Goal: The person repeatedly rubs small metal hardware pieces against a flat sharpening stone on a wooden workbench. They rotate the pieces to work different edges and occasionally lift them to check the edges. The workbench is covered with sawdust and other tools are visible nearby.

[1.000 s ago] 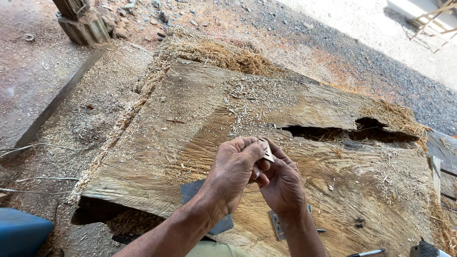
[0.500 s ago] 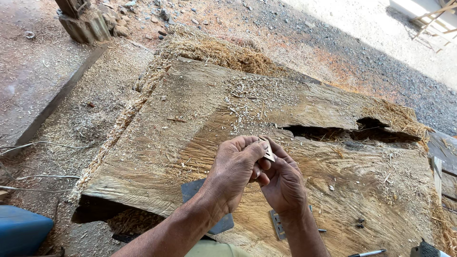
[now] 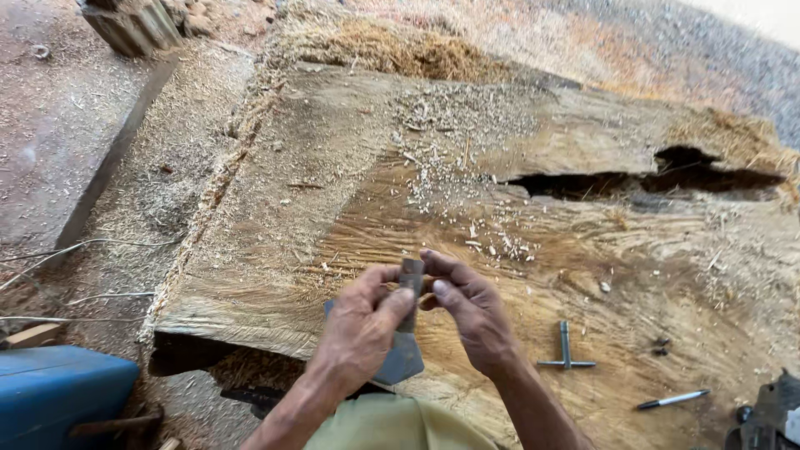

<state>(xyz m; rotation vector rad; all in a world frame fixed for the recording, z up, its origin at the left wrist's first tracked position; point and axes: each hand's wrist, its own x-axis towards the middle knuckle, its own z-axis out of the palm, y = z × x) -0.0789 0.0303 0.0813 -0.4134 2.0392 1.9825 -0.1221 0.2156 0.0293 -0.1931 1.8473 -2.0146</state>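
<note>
Head view, read from left to right. At seven o'clock a blue container sat on the sawdust-strewn ground; it bore no label or sign that could be read. A dark timber block lay at eleven o'clock. The centre was filled by a large rough-sawn wooden slab, scattered with chips and split by a dark crack at two o'clock.

At six o'clock the left hand was closed around a flat grey metal piece, thumb across its narrow upper end. Just to its right, the right hand pinched the top of the same piece between thumb and fingertips, so both hands gripped it above the slab's near edge. What the fingers were working at the tip was too small to tell.

Judged from this pose, the work would go best with the left hand keeping the piece still and upright while the right made small, controlled movements at the tip, fingers clear of any sharp edge.

At four o'clock a T-shaped metal tool lay on the slab, with a pen beyond it and a dark metal object at the frame's corner. No packages, labels or signs were visible.
</note>
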